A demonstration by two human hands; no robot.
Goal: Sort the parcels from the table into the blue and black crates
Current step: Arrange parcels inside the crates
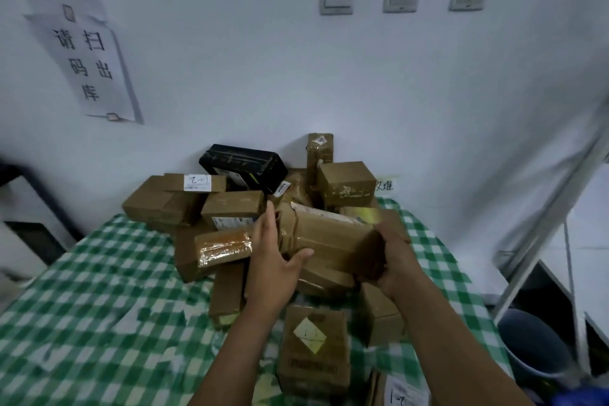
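Both hands are bare: left hand [272, 269], right hand [400, 260]. From the fingers [267, 227] back, both forearms [230, 339] are bare to frame edge.

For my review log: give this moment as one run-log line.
stage: picking | left hand: flat against left end of brown parcel | right hand: grips its right end | parcel: atop pile on checked table
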